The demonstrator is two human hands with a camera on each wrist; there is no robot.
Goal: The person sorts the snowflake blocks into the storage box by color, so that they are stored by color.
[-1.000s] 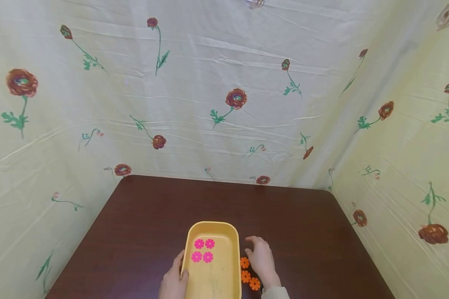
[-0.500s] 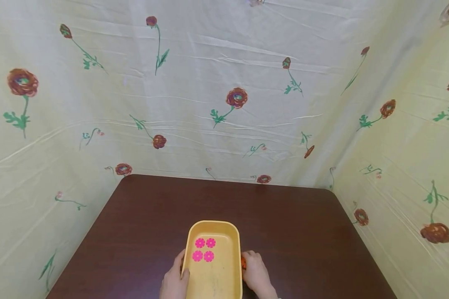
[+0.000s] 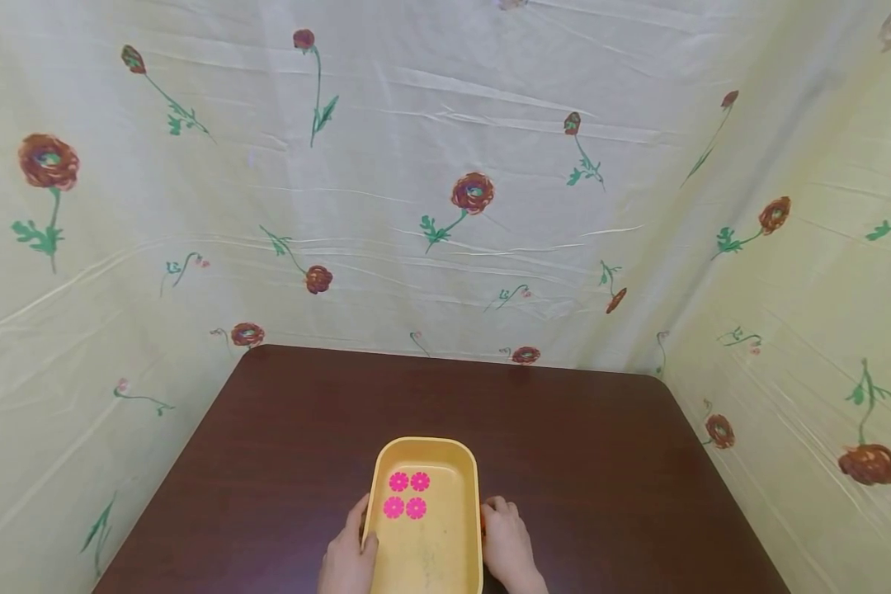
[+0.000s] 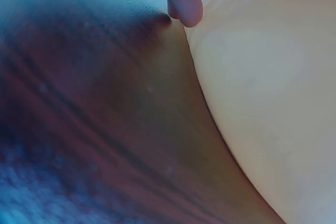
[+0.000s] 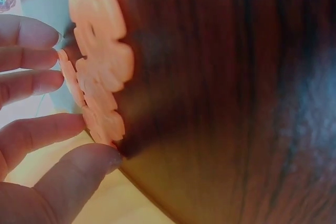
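Dark brown table (image 3: 579,462) fills the foreground: at its near edge a left hand (image 3: 346,561) grips the left rim of a yellow tray (image 3: 445,569), thumb hooked over the rim, while just beside the tray's right wall a right hand (image 3: 508,549) covers orange flower discs (image 5: 100,72) and pinches them with fingertips (image 5: 68,127) and thumb. Judging from this, the pickup goes best if the left hand holds the tray firm and the right closes on one disc edge before lifting. Farther in, four pink flower discs (image 3: 407,494) lie in a square in the tray, and cream cloth walls (image 3: 445,206) printed with red flowers rise behind.
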